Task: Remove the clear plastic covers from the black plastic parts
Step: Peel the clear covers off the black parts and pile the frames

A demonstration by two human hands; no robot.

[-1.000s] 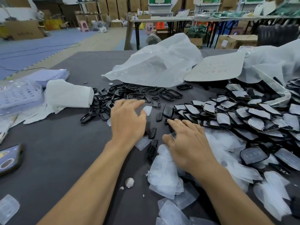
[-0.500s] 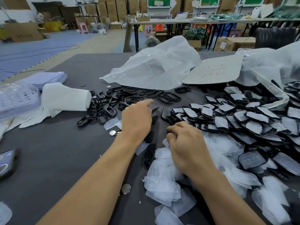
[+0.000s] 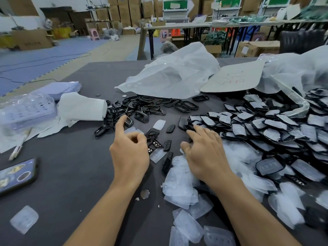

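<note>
My left hand (image 3: 129,151) hovers over the middle of the grey table, its curled fingers pinching a black plastic part (image 3: 152,135) while the index finger points up toward a heap of bare black frames (image 3: 142,107). To its right, my right hand (image 3: 204,153) lies with fingers spread on the edge of a big pile of black parts with clear covers (image 3: 266,128), its fingertips touching a dark part (image 3: 182,122). Peeled clear plastic covers (image 3: 179,185) are heaped under and in front of my right wrist. A few small black button pads (image 3: 167,144) lie between my hands.
A phone (image 3: 16,174) lies at the left edge. A white paper roll (image 3: 81,109) and a wrapped purple basket (image 3: 26,109) sit far left. A large crumpled plastic bag (image 3: 174,77) and a cardboard sheet (image 3: 234,79) lie behind. A coin (image 3: 144,194) rests between my forearms.
My left hand has lifted off the table, now pinching a black part with its index finger extended. My right hand has slid forward onto the covered pile.
</note>
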